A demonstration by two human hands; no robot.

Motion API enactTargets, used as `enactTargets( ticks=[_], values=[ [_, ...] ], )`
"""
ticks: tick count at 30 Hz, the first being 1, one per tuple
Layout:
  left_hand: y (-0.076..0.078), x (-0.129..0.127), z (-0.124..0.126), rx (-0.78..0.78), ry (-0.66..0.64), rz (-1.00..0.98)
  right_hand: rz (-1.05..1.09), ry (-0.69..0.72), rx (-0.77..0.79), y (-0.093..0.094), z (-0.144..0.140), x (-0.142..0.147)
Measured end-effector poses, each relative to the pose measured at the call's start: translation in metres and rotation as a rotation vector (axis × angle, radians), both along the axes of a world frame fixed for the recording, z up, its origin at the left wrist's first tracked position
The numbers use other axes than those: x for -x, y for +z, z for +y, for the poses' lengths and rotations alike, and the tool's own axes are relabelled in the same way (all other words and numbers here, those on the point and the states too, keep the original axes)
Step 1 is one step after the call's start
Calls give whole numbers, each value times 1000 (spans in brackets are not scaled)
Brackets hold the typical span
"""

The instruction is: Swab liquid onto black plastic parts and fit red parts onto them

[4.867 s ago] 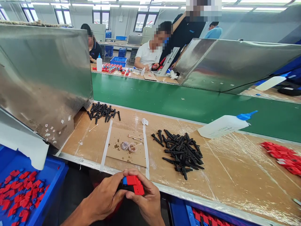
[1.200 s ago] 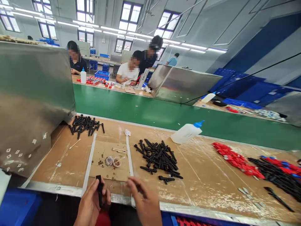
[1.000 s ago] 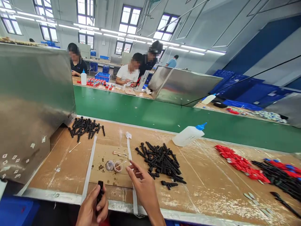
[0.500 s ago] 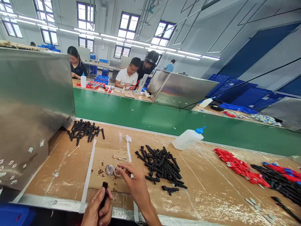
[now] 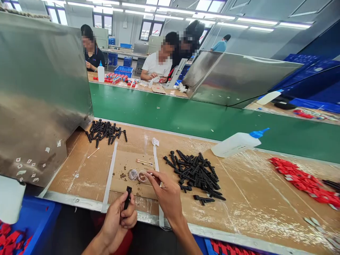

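Note:
Upright in the closed fingers of my left hand (image 5: 120,212) is a black plastic part (image 5: 128,196), its squarish head showing above the thumb. My right hand (image 5: 167,191) pinches a thin, pale stick, apparently a cotton swab (image 5: 145,173), over a small open round pot (image 5: 142,176). Touching or close beside that pot is a second small clear round container (image 5: 133,174). Several cotton swabs (image 5: 145,162) lie just behind the pots on a stained cardboard sheet (image 5: 122,159). A heap of similar black parts (image 5: 196,171) lies to the right of my right hand.
Another black pile (image 5: 106,131) and a lone swab (image 5: 93,153) lie left. A white bottle with a blue nozzle (image 5: 236,144) leans behind the heap. Red parts (image 5: 302,180) lie right. A metal panel (image 5: 45,99) bounds the left; beyond the green strip (image 5: 159,109), people sit working.
The view has tilted downward and shifted, bringing blue bins of red parts into sight below. My left hand still grips the black part, and my right hand stays at the pot.

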State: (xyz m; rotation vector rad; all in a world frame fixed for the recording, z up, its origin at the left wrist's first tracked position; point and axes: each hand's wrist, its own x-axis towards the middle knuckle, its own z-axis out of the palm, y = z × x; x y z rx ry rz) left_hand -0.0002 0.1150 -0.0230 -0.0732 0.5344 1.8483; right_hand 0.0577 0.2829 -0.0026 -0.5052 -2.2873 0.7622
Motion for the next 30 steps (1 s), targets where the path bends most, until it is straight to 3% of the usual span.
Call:
enactTargets(
  ticks=[5, 14, 22, 30],
  values=[
    [-5, 2, 1, -17, -27, -43, 94, -33, -85, -3, 0, -1],
    [-4, 4, -1, -10, -59, -61, 124, -82, -73, -9, 1, -2],
    [-6, 5, -2, -9, -45, -51, 239, -165, 139, -4, -14, -17],
    [-3, 4, -1, 1, -54, -52, 229, 31, 246, -3, -40, -16]
  ],
)
